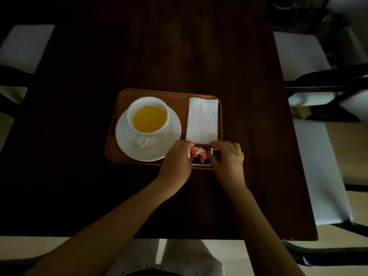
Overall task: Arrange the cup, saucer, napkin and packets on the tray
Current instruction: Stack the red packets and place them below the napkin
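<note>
A brown tray [180, 96] lies on the dark table. On its left half a white cup [148, 117] of yellow liquid stands on a white saucer [173, 134], handle turned toward me. A folded white napkin [202, 119] lies along the tray's right side. Just below the napkin, in the tray's near right corner, sits a red and black packet [200, 156] with a coffee-cup print. My left hand [177, 164] pinches the packet's left edge and my right hand [228, 159] its right edge. Whether more packets lie under it is hidden.
The dark wooden table [179, 46] stretches far beyond the tray. Chairs with light seats stand at the left [25, 44] and right [298, 56], another at the near right [320, 172]. The table's near edge is just above my lap.
</note>
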`<move>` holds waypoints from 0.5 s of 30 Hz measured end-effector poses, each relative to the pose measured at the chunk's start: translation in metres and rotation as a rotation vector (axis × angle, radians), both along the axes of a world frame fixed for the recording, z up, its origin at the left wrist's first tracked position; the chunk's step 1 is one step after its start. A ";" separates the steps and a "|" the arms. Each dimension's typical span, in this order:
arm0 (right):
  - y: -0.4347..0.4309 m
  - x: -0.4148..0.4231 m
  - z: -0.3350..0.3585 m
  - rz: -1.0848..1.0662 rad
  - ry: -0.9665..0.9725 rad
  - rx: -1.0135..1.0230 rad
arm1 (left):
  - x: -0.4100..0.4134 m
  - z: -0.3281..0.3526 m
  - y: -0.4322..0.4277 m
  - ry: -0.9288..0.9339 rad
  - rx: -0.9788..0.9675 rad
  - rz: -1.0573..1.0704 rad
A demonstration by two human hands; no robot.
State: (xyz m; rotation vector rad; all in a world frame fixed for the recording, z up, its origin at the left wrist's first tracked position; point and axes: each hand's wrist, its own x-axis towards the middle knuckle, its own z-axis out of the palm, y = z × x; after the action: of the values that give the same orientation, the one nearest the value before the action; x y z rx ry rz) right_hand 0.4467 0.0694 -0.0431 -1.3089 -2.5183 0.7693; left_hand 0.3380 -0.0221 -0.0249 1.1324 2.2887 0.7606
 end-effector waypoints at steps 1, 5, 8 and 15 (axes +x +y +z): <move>0.000 0.000 0.000 -0.009 0.002 0.004 | -0.001 0.000 -0.001 0.002 -0.005 -0.004; 0.011 -0.008 0.005 -0.042 0.026 0.066 | -0.003 -0.001 -0.001 0.002 -0.014 -0.012; 0.023 -0.019 0.006 0.011 -0.029 0.104 | -0.004 0.001 -0.001 -0.001 -0.006 -0.004; 0.038 -0.035 -0.002 0.117 -0.175 0.113 | -0.008 0.006 -0.008 0.026 0.035 -0.010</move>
State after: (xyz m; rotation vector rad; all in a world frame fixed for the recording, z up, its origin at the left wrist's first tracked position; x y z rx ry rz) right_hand 0.4116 0.1075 -0.0454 -1.2508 -2.7516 0.5452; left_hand 0.3304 -0.0302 -0.0193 1.1752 2.2973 0.7894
